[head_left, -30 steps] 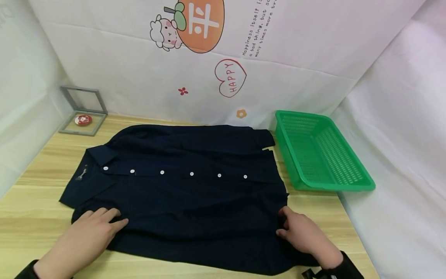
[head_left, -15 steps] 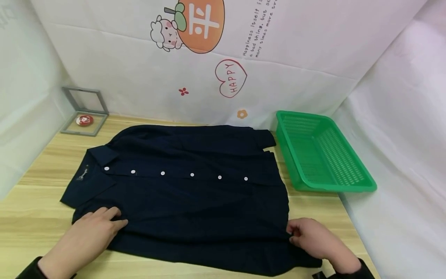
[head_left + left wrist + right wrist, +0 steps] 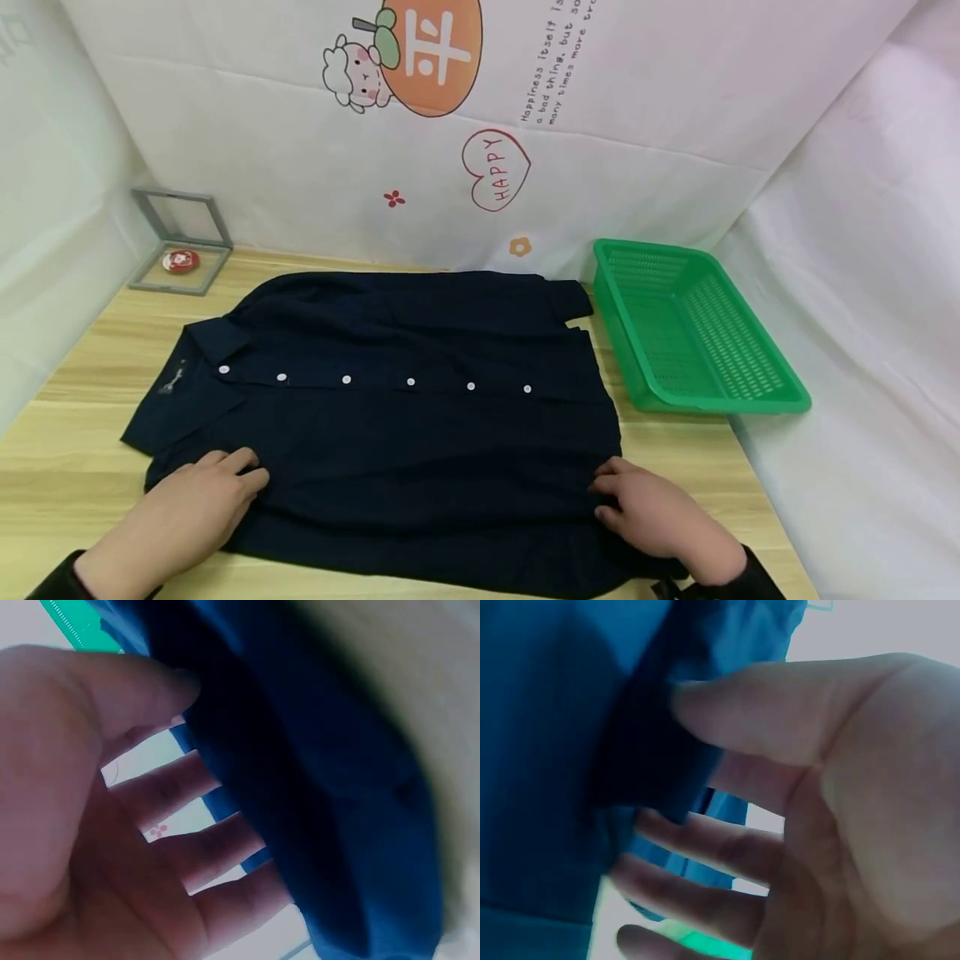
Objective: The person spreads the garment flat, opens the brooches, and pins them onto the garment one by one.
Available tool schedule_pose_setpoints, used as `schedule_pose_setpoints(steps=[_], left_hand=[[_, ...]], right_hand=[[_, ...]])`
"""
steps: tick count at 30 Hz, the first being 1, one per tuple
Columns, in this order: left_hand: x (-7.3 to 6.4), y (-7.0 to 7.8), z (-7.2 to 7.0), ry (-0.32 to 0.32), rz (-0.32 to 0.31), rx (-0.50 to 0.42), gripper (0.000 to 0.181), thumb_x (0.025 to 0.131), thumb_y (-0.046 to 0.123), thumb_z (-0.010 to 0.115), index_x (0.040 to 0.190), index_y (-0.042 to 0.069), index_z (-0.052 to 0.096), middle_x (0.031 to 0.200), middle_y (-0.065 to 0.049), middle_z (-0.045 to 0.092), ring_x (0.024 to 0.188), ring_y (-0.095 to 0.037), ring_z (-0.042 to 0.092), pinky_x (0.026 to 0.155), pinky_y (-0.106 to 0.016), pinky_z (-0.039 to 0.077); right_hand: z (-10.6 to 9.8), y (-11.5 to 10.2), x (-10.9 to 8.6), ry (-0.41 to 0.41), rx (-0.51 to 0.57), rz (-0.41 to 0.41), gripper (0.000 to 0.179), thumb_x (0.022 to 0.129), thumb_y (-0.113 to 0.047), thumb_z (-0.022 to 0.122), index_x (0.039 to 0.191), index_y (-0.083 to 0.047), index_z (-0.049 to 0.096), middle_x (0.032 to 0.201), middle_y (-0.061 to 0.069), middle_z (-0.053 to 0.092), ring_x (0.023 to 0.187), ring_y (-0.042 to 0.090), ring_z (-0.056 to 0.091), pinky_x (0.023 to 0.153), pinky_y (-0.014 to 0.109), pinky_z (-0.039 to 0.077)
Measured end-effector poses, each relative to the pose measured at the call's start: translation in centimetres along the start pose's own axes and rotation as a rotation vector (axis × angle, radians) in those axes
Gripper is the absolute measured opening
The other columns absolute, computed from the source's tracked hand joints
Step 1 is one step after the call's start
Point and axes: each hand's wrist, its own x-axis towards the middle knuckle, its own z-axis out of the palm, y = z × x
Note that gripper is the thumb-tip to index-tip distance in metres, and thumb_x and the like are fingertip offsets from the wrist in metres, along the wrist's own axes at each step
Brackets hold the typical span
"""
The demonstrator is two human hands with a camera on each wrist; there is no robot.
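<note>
A dark navy button-up shirt (image 3: 420, 442) lies spread on the table, its collar (image 3: 180, 383) to the left and hem to the right. White buttons run along its front. My left hand (image 3: 191, 512) holds the near shoulder side; in the left wrist view the thumb lies on the fabric (image 3: 300, 772) and the fingers pass behind it. At the near hem corner, my right hand (image 3: 652, 512) pinches the cloth. The right wrist view shows the thumb (image 3: 727, 709) over a dark fold, with the index finger partly hidden behind it.
A green plastic basket (image 3: 626, 333) stands at the right back, close to the far sleeve's cuff. At the left back is a grey hinged frame (image 3: 180, 290) with a small red and white round item (image 3: 181, 262). White printed cloth walls (image 3: 300, 183) enclose the table (image 3: 60, 467).
My right hand moved right along the hem, then came back left. The shirt's front has shifted slightly toward me. My left hand has stayed almost in place.
</note>
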Motion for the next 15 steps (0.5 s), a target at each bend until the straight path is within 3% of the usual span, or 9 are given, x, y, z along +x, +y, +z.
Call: schedule_pose_setpoints(steps=[5, 8, 10, 12, 15], left_hand=[[0.4, -0.7, -0.8, -0.064, -0.003, -0.054, 0.010, 0.087, 0.025, 0.078, 0.089, 0.023, 0.068, 0.078, 0.008, 0.046, 0.063, -0.010, 0.043, 0.053, -0.032, 0.042], [1.1, -1.5, -1.9, -0.151, 0.013, -0.129, 0.018, 0.089, 0.038, 0.074, 0.084, 0.024, 0.064, 0.076, 0.008, 0.045, 0.061, -0.009, 0.043, 0.053, -0.032, 0.040], [1.9, -2.0, -2.9, -0.161, 0.042, -0.152, 0.024, 0.089, 0.044, 0.072, 0.080, 0.025, 0.061, 0.074, 0.009, 0.045, 0.061, -0.007, 0.043, 0.053, -0.033, 0.040], [3.1, -2.7, -4.0, -0.109, 0.076, -0.142, 0.026, 0.090, 0.041, 0.073, 0.077, 0.025, 0.057, 0.073, 0.009, 0.046, 0.060, -0.007, 0.043, 0.052, -0.034, 0.039], [5.5, -3.7, -5.4, 0.051, 0.107, -0.089, 0.021, 0.090, 0.027, 0.075, 0.077, 0.022, 0.059, 0.073, 0.007, 0.048, 0.061, -0.008, 0.046, 0.051, -0.035, 0.041]], right_hand=[[-0.6, 0.0, 0.7, -0.052, -0.034, -0.004, 0.012, 0.092, -0.023, 0.072, 0.102, -0.018, 0.073, 0.106, -0.002, 0.058, 0.090, 0.019, 0.063, 0.076, 0.039, 0.053], [-1.6, -0.6, 1.5, -0.096, -0.024, 0.068, 0.004, 0.092, -0.022, 0.072, 0.095, -0.020, 0.071, 0.089, -0.006, 0.059, 0.076, 0.016, 0.060, 0.071, 0.041, 0.051], [-2.4, -0.9, 2.1, -0.102, -0.034, 0.119, 0.005, 0.092, -0.022, 0.071, 0.090, -0.020, 0.067, 0.078, -0.007, 0.057, 0.067, 0.014, 0.055, 0.065, 0.041, 0.049], [-3.4, -1.2, 3.0, -0.078, -0.039, 0.147, 0.009, 0.093, -0.021, 0.070, 0.087, -0.018, 0.064, 0.069, -0.006, 0.053, 0.061, 0.013, 0.050, 0.060, 0.040, 0.046], [-5.2, -1.5, 4.9, 0.001, -0.085, 0.119, 0.013, 0.095, -0.020, 0.068, 0.085, -0.018, 0.060, 0.068, -0.006, 0.052, 0.059, 0.012, 0.049, 0.057, 0.038, 0.044]])
